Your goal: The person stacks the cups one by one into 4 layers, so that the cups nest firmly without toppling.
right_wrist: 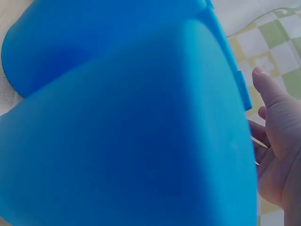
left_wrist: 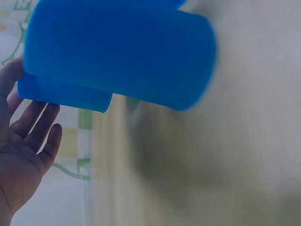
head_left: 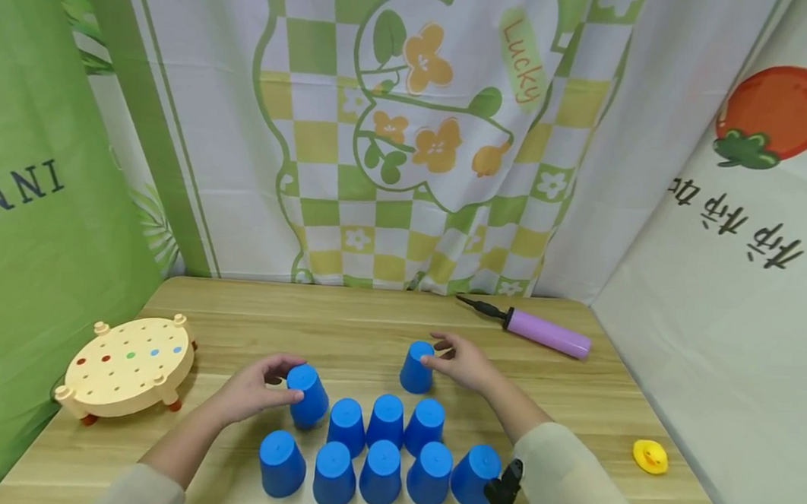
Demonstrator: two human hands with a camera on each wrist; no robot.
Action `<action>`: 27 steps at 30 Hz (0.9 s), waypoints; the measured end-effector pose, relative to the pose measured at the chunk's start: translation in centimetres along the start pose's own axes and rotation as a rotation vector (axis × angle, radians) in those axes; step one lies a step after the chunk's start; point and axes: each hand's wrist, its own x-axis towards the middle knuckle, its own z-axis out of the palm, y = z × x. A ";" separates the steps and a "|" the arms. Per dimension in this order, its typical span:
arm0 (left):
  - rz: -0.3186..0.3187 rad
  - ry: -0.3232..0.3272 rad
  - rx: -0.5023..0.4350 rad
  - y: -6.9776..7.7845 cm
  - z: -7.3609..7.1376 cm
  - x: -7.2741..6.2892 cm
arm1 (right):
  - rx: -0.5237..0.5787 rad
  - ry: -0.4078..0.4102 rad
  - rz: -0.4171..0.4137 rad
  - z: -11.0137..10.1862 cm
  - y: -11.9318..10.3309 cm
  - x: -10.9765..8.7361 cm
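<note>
In the head view, my left hand [head_left: 259, 385] holds an upside-down blue cup [head_left: 308, 399], thumb on its near side and fingers behind its top. My right hand [head_left: 462, 362] is at another upside-down blue cup [head_left: 416, 368] farther back, its thumb against the side and its other fingers spread loosely beyond. Between the hands and nearer me stand three blue cups [head_left: 386, 422], with a longer row of blue cups [head_left: 381, 475] in front. Large near cups [left_wrist: 117, 52] partly cover the left wrist view; a near cup [right_wrist: 141, 136] hides much of the right hand's work.
A round cream pegged board [head_left: 130, 367] on short legs stands at the table's left. A purple hand pump [head_left: 550, 334] lies at the back right, and a yellow rubber duck [head_left: 651, 456] sits near the right edge. Patterned curtains [head_left: 410, 130] close off the back and sides.
</note>
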 end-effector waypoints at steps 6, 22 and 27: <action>0.041 0.031 0.009 1.6 0.1 1.9 | 0.009 0.031 -0.047 -0.8 0.4 -1.3; -0.008 0.016 0.016 4.5 3.3 7.4 | 0.034 0.051 -0.087 -1.4 3.1 -7.4; -0.017 -0.011 0.032 5.3 4.1 8.7 | 0.034 0.052 -0.087 -1.4 3.8 -9.5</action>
